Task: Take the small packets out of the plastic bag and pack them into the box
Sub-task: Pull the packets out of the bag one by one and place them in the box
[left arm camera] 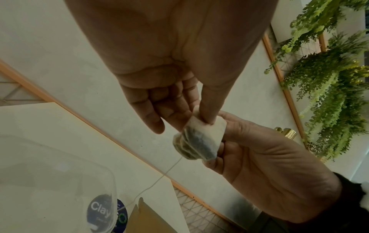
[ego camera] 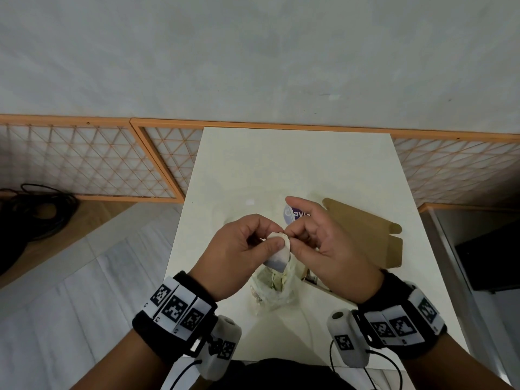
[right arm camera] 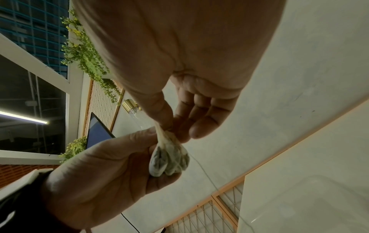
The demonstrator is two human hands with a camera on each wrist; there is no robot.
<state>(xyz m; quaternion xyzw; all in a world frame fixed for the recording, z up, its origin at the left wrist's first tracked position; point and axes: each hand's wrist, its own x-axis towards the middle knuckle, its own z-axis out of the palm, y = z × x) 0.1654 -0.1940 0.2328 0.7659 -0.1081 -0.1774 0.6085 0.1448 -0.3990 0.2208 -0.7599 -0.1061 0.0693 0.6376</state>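
Observation:
Both hands hold one small packet (ego camera: 278, 253), a tea-bag-like pouch of dark leaves, above the table. My left hand (ego camera: 277, 236) pinches its upper edge between thumb and forefinger, as the left wrist view shows on the packet (left arm camera: 199, 141). My right hand (ego camera: 290, 240) pinches the gathered top of the packet (right arm camera: 169, 160); its other fingers are spread. A thin string hangs from the packet. The crumpled clear plastic bag (ego camera: 271, 291) lies under the hands with several packets inside. The brown cardboard box (ego camera: 365, 232) lies open just right of my right hand.
A clear plastic piece with a round purple label (ego camera: 292, 213) lies behind the hands, next to the box (left arm camera: 147, 220). The white table (ego camera: 295, 164) ends close to my body. Black cables (ego camera: 36, 212) lie on the floor at far left.

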